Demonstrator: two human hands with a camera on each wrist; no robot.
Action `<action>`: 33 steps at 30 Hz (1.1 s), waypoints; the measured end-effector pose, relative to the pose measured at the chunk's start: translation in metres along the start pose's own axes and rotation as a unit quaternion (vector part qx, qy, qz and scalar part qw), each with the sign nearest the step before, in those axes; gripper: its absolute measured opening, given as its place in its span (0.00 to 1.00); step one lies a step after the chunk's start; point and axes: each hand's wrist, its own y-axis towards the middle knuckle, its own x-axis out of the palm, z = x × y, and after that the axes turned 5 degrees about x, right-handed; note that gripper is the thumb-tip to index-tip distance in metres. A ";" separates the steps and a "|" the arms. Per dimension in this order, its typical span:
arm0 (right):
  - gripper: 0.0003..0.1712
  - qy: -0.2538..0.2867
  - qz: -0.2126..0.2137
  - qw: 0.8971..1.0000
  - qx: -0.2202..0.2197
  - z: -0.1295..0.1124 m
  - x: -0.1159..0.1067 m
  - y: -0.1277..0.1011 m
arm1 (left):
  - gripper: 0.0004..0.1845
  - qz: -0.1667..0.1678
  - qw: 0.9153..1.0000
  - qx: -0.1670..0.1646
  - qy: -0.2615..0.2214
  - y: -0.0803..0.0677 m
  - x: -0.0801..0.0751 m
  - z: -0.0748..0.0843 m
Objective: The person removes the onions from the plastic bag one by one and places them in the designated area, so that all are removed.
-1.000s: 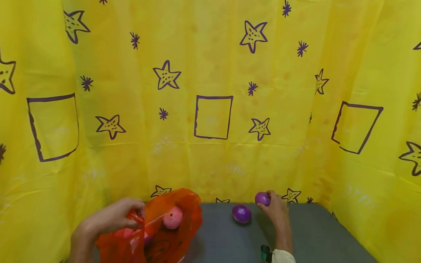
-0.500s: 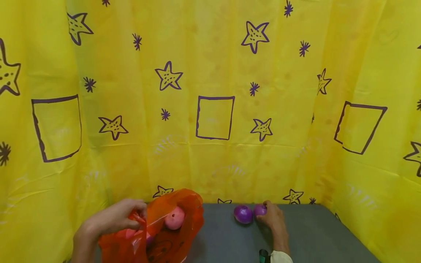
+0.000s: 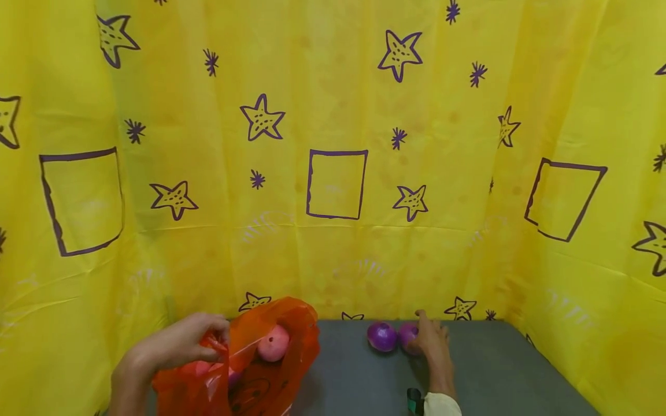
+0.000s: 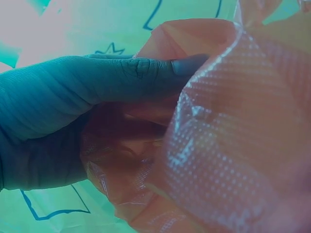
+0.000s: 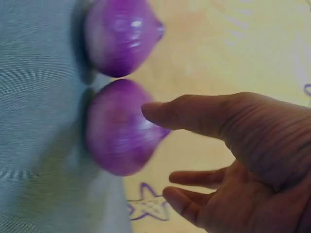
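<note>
My left hand (image 3: 174, 344) pinches the rim of a translucent orange-red plastic bag (image 3: 195, 396); in the left wrist view the thumb lies along the bag's film (image 4: 228, 131). A pink round fruit-like thing (image 3: 273, 344) shows inside the bag mouth, and more pink and purple shapes are blurred behind the film. Two purple onions stand side by side on the table: the left onion (image 3: 382, 337) and the right onion (image 3: 407, 335). Just right of the latter is my right hand (image 3: 437, 349), fingers spread. In the right wrist view its thumb overlaps the nearer onion (image 5: 116, 131).
The grey table (image 3: 359, 387) runs back to a yellow curtain (image 3: 333, 260) with purple stars and squares drawn on it. This curtain also closes off both sides. A dark band (image 3: 414, 400) sits at the right wrist by a pale sleeve (image 3: 441, 404).
My right hand has lowered the onion onto the table beside the other one and let it go, its fingers now spread. The left hand keeps holding the bag in place.
</note>
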 end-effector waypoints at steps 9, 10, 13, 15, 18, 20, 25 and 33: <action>0.33 0.029 0.012 0.997 -0.069 -0.038 -0.024 -0.006 | 0.07 -0.007 1.000 -0.027 -0.007 -0.001 -0.003 0.006; 0.32 0.037 0.009 0.996 -0.085 -0.043 -0.027 -0.008 | 0.07 -0.008 1.000 -0.025 -0.004 0.000 -0.003 0.007; 0.28 0.064 -0.005 0.991 -0.122 -0.062 -0.036 -0.015 | 0.06 -0.012 1.000 -0.022 -0.014 0.000 -0.003 0.007; 0.26 0.083 -0.026 0.986 -0.143 -0.074 -0.042 -0.021 | 0.07 -0.015 0.999 -0.017 -0.024 -0.001 -0.003 0.006; 0.24 0.100 -0.078 0.972 -0.197 -0.091 -0.048 -0.031 | 0.09 -0.022 0.998 -0.014 -0.049 -0.003 -0.003 0.006; 0.22 0.104 -0.125 0.956 -0.245 -0.101 -0.050 -0.037 | 0.10 -0.020 0.999 -0.009 -0.043 -0.006 -0.003 0.005; 0.15 0.103 -0.225 0.903 -0.350 -0.129 -0.048 -0.051 | 0.10 -0.011 1.000 -0.003 -0.015 -0.009 -0.004 0.007; 0.08 -0.021 -0.283 0.837 -0.469 -0.201 -0.006 -0.092 | 0.12 0.004 0.999 0.040 -0.021 -0.017 -0.008 0.009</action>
